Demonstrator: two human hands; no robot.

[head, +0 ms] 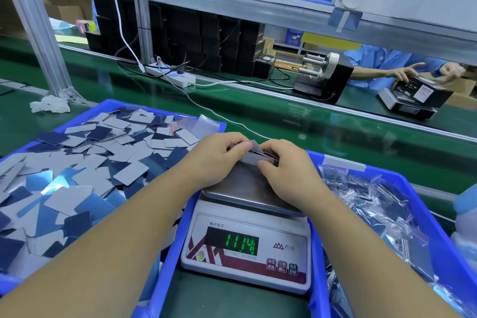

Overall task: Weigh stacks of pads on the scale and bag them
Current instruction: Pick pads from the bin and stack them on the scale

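Pad stack: small stack of grey pads [254, 156], centre of frame, held over the far edge of the scale platform [242, 188]; whether it rests on the steel, cannot tell.
Left hand: left hand [219, 156], grip closed on the stack's left end, thumb on top.
Right hand: right hand [286, 165], fingers curled over the stack's right end; two-sided hold probably squares the edges for one reading.
Scale: electronic scale [246, 248], lower centre on the green bench [219, 299]; display [241, 242] reads roughly 11.4, digits blurred, likely not settled.
Loose supply: blue tray [165, 255], left of frame, heaped with grey and dark blue pads [77, 178]; close for the left hand.
Empty bags: clear zip bags [207, 121] at that tray's far edge.
Finished lots: blue tray [413, 188], right of frame, holding bagged pads [361, 199].
Step judged: weighing, bagging not yet done.
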